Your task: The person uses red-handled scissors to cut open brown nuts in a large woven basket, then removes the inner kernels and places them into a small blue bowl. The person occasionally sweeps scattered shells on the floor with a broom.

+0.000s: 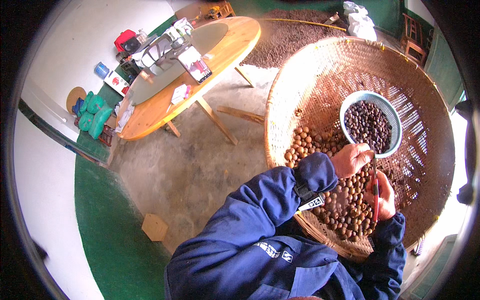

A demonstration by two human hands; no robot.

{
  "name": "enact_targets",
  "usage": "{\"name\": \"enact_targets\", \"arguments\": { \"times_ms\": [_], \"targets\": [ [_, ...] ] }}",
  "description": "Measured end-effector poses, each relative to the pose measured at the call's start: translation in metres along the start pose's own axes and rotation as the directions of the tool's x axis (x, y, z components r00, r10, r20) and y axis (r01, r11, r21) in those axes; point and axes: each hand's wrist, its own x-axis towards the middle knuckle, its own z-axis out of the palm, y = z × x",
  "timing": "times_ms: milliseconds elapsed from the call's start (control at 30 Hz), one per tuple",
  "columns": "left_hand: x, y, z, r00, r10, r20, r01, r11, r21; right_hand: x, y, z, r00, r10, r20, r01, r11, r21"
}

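A large round woven bamboo basket (437, 157) stands before me. Round brown nuts or seed pods (350, 202) lie in its near part, with paler ones (300, 140) by the left wall. A light blue plastic strainer basket (398, 129) sits inside, holding many dark seeds (365, 122). My right hand (384, 197) grips a slim red-handled metal tool (375, 198), its narrow end pointing away from me. At that end, by the strainer's near rim, the fingers of my left hand (350, 160) are pinched together. Whatever they may hold is hidden.
Left of the basket stands a wooden table (168, 116) bearing a phone (195, 65) and a small box (180, 93). Brown nuts or pods (285, 41) are heaped on the far floor. White sacks (360, 24) and a wooden chair (414, 43) are behind the basket. Green bags (95, 112) lie by the wall.
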Motion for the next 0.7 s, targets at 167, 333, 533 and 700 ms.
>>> {"name": "enact_targets", "arguments": {
  "times_ms": [167, 333, 533, 700],
  "targets": [
    [-0.002, 0.000, -0.004, 0.997, 0.052, 0.061, -0.058, 0.992, 0.109, -0.003, 0.008, -0.007, 0.996, -0.030, 0.085, 0.006, 0.964, 0.266],
    [0.000, 0.001, -0.006, 0.944, -0.295, 0.147, 0.328, 0.892, -0.310, 0.001, 0.011, -0.015, 0.990, -0.093, 0.109, 0.085, 0.993, 0.077],
    [-0.002, 0.021, -0.009, 0.920, -0.333, 0.208, 0.392, 0.823, -0.412, -0.006, -0.015, -0.005, 0.998, -0.007, 0.057, 0.015, 0.990, -0.138],
    [-0.001, 0.017, -0.018, 0.898, -0.357, 0.257, 0.436, 0.798, -0.416, -0.005, -0.028, -0.004, 0.991, -0.101, 0.082, 0.119, 0.961, -0.248]
  ]
}}
